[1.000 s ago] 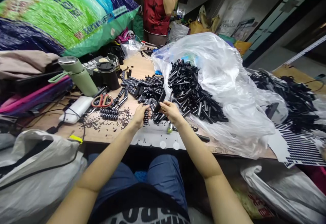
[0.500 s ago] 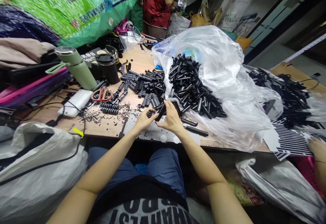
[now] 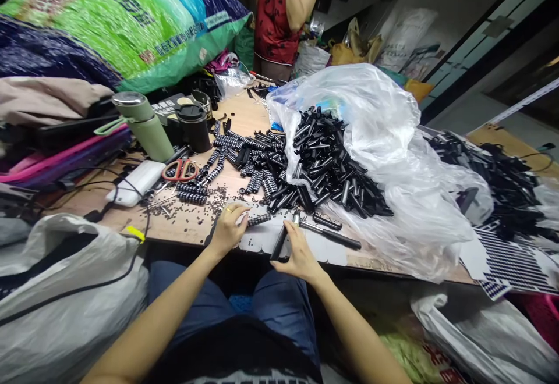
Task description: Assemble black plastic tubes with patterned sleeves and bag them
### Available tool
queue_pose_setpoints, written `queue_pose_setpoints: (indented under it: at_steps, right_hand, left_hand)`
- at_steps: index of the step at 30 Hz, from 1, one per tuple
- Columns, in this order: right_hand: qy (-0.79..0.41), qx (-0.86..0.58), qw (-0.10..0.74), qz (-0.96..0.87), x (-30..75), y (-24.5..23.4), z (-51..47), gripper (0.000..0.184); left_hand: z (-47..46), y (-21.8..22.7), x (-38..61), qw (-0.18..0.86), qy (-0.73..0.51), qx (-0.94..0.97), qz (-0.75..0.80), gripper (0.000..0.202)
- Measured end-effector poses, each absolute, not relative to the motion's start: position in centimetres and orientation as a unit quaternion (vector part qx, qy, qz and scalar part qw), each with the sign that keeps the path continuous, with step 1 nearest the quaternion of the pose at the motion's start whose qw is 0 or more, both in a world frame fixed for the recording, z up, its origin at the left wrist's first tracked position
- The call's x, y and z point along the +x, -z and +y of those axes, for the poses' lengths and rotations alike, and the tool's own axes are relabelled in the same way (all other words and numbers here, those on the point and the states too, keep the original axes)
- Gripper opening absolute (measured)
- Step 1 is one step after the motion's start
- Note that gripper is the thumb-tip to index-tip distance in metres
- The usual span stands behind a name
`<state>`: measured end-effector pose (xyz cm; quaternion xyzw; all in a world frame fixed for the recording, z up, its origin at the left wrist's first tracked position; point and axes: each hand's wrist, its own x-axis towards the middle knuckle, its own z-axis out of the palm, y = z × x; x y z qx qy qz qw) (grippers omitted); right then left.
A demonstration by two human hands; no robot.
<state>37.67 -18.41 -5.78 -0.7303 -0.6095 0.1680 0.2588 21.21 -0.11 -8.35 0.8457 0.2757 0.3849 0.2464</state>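
My left hand (image 3: 229, 228) is over the front edge of the table, its thumb and fingers closed at the near end of a ribbed black-and-white cylinder (image 3: 261, 219). To its right, my right hand (image 3: 300, 253) grips a black tube-like part (image 3: 278, 244) between thumb and fingers, tilted with its lower end toward me. Both hands are above a pale sheet (image 3: 325, 249). Beside my right hand lies a tool with a metal shaft and black handle (image 3: 343, 238). A large heap of black tubular parts (image 3: 321, 151) spills from a clear plastic bag (image 3: 384, 116) beyond.
More ribbed cylinders (image 3: 218, 163) and tiny dark bits (image 3: 213, 198) are scattered to the left. Scissors (image 3: 180, 170), a white power bank-like block (image 3: 137, 183), a green flask (image 3: 146, 128) and a black cup (image 3: 193, 128) stand farther left. A person in red (image 3: 279, 17) is behind the table.
My hands have moved apart and closer to the table edge. The black part is now in my right hand alone, and the ribbed cylinder shows at my left fingers. The view has shifted upward.
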Motion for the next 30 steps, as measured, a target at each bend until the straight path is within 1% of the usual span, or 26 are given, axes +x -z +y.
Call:
queue_pose_setpoints:
  at_steps: [3,5,6,8,10,12,13,14,15,16,18,19,22,23,25,27,28,30]
  right_hand:
    - [-0.162,-0.724,0.281,-0.609,38.7,5.7,-17.6,0.104]
    - [-0.136,-0.720,0.331,-0.595,39.6,4.0,-15.4,0.101]
    - [-0.115,-0.712,0.363,-0.590,39.8,2.4,-13.7,0.099]
    - [-0.074,-0.670,0.415,-0.611,38.6,-2.6,-9.1,0.097]
    - [-0.076,-0.562,0.406,-0.717,35.1,-9.0,-4.1,0.100]
    - [-0.076,-0.418,0.371,-0.826,30.6,-15.5,-0.1,0.100]
    - [-0.064,-0.366,0.366,-0.853,28.6,-18.3,1.4,0.101]
    - [-0.044,-0.341,0.380,-0.859,27.1,-20.5,2.5,0.102]
    - [-0.020,-0.336,0.411,-0.847,26.3,-22.0,3.3,0.101]
    - [-0.006,-0.348,0.439,-0.828,26.1,-22.7,3.7,0.098]
    - [-0.007,-0.391,0.461,-0.797,27.6,-21.6,3.5,0.092]
    - [-0.029,-0.416,0.445,-0.792,29.1,-20.2,3.0,0.092]
    - [-0.132,-0.515,0.365,-0.764,34.9,-14.4,1.0,0.104]
    - [-0.172,-0.546,0.363,-0.735,36.7,-12.9,0.4,0.104]
    - [-0.225,-0.592,0.429,-0.643,39.2,-11.4,0.0,0.093]
    - [-0.256,-0.588,0.468,-0.608,39.9,-12.5,0.4,0.087]
    - [-0.261,-0.568,0.473,-0.621,39.8,-14.1,0.9,0.085]
    - [-0.243,-0.507,0.475,-0.677,39.6,-18.7,2.0,0.081]
  left_hand:
    - [-0.3,9.3,22.5,0.218,-0.329,0.892,0.219,0.031]
    - [-1.1,10.1,23.4,0.175,-0.297,0.918,0.198,0.032]
    - [-1.5,10.3,23.8,0.147,-0.279,0.929,0.192,0.032]
    - [-2.2,10.3,24.5,0.095,-0.233,0.951,0.180,0.032]
    - [-2.6,9.9,24.8,0.065,-0.179,0.970,0.153,0.036]
    - [-3.0,9.2,24.8,0.060,-0.136,0.981,0.121,0.043]
    - [-3.2,8.9,24.8,0.062,-0.121,0.984,0.113,0.044]
    - [-3.5,8.6,24.8,0.063,-0.108,0.986,0.114,0.044]
    - [-3.8,8.5,25.0,0.064,-0.097,0.985,0.124,0.044]
    - [-4.1,8.3,25.3,0.060,-0.087,0.984,0.142,0.046]
    - [-4.7,8.3,26.1,0.045,-0.073,0.980,0.179,0.052]
    - [-5.0,8.3,26.5,0.038,-0.068,0.978,0.192,0.054]
    - [-5.4,8.4,27.8,0.027,-0.079,0.975,0.205,0.052]
    - [-5.4,8.3,28.1,0.025,-0.089,0.975,0.204,0.051]
    - [-5.3,8.1,28.4,0.025,-0.103,0.975,0.197,0.049]
    - [-5.1,7.7,28.4,0.046,-0.092,0.974,0.203,0.048]
    - [-4.9,7.5,28.3,0.071,-0.086,0.970,0.215,0.049]
    - [-4.4,7.1,28.1,0.159,-0.102,0.952,0.242,0.051]
